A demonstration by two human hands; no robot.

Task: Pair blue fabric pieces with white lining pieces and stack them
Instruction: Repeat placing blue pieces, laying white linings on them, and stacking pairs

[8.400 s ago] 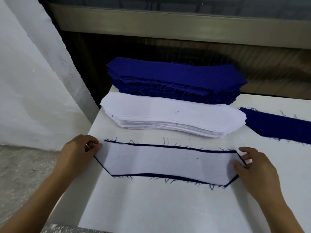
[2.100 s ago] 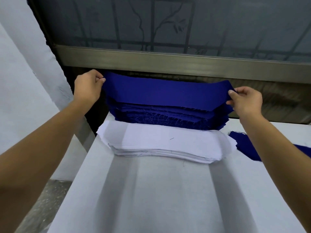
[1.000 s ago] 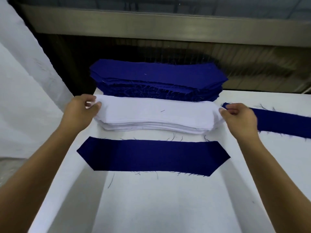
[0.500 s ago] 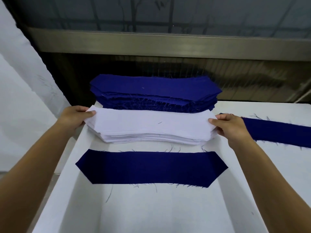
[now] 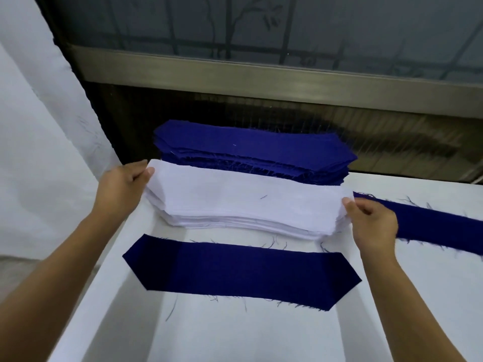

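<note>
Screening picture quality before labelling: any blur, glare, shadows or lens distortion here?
Head view: soft even light, no glare; the wide lens slightly bows the window ledge; forearms throw broad grey shadows on the table; the lone blue piece reads flat and dark; layers of the white stack are legible.

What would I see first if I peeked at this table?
A single dark blue fabric piece lies flat at the front of the white table. Just behind it, the left hand and right hand pinch the two ends of the top white lining piece on the white lining stack. Behind that sits a thick stack of blue fabric pieces.
</note>
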